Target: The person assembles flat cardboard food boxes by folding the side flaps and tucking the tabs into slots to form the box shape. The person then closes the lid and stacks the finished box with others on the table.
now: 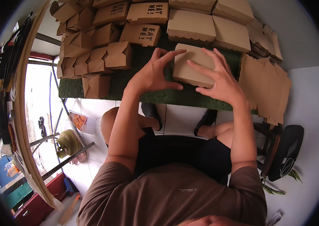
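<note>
A closed brown cardboard food box (184,71) sits near the front edge of the green turf-covered table. My left hand (155,73) is at its left side, fingers spread and curved, with the index fingertip over the lid's far left corner and the thumb by the near edge. Over the right part of the lid is my right hand (221,77), its fingers apart and stretched out, the thumb near the front edge. Whether the fingertips touch the cardboard or hover just above it, I cannot tell. Neither hand grips anything.
Flat unfolded cardboard blanks (263,84) overhang the table's right front edge. Larger closed boxes (191,26) line the back. Small folded boxes (118,56) are packed on the left, beside printed boxes (140,34). A gas cylinder (68,144) stands below left; a black bag (287,150) is at right.
</note>
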A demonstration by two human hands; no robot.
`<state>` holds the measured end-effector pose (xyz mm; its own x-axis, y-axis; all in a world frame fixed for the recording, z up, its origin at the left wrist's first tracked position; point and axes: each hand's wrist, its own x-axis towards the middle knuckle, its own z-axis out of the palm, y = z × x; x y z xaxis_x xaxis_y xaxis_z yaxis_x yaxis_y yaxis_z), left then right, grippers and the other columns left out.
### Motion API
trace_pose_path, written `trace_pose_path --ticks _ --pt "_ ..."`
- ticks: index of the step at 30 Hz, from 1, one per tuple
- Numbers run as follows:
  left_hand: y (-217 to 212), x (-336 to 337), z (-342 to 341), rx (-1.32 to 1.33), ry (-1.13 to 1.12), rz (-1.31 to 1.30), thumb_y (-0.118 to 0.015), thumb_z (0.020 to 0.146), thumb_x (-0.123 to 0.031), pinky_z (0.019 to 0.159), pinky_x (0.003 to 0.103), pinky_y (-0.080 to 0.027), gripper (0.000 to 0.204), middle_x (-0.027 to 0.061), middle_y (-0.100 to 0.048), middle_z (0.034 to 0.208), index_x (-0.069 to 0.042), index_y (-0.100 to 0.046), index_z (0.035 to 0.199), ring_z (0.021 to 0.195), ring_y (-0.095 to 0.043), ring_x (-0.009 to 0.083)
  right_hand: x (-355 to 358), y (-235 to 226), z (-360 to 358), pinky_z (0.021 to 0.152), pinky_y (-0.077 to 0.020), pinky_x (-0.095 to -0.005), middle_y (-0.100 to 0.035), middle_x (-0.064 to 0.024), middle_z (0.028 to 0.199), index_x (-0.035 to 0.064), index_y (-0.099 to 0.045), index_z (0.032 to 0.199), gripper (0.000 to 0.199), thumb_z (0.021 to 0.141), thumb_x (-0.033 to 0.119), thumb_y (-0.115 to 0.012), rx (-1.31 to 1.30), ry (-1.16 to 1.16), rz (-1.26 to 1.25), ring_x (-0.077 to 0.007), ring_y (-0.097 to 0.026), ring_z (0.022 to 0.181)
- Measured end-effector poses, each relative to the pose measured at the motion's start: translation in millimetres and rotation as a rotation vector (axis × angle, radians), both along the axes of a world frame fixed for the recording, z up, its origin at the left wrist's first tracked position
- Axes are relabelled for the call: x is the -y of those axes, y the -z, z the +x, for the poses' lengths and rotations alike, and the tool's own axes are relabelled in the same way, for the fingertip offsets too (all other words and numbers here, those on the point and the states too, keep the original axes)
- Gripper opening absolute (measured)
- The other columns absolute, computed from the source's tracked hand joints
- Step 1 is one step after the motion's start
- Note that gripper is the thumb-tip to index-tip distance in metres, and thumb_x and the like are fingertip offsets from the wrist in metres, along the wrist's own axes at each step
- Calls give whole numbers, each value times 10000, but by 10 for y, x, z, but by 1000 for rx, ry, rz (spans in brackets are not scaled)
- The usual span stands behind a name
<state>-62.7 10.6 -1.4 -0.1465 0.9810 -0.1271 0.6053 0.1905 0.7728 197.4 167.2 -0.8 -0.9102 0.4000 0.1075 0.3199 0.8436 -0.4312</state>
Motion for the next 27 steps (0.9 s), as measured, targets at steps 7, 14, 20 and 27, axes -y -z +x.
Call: trace_pose_path --ticks 7,14,20,27 --pt "261 -169 374 -393 -22 343 -1128 683 -319 1306 598 -552 1192 230 -291 1856 -452 -585 1736 1637 -481 483 -228 -78 329 1401 -419 -672 -161 -200 1951 561 -152 1876 1547 728 90 -1075 63 205 -437 -522 -294 1762" --pt "265 -225 451 -231 11 325 -1099 717 -243 1278 609 -580 1052 183 -344 1867 -440 -677 1660 1631 -509 508 -401 -1 486 1369 -482 -543 -478 -165 1796 446 -107 1915 1520 797 -165 -937 37 178 -527 -409 -505 1646" --pt "241 -217 419 -247 15 266 -1074 745 -191 1268 598 -603 1031 179 -319 1872 -469 -675 1654 1599 -548 512 -503 -58 480 1132 -661 -503 -497 -190 1844 430 -119 1912 1467 838 -151 -933 93 243 -898 -337 -707 1394" --pt "306 -234 380 -282 45 289 -1071 737 -183 1292 603 -583 1066 178 -291 1881 -492 -659 1671 1634 -506 506 -439 -48 619 1153 -642 -503 -253 -283 1927 423 -93 1918 1384 919 256 -1036 77 83 -741 -424 -680 1465"
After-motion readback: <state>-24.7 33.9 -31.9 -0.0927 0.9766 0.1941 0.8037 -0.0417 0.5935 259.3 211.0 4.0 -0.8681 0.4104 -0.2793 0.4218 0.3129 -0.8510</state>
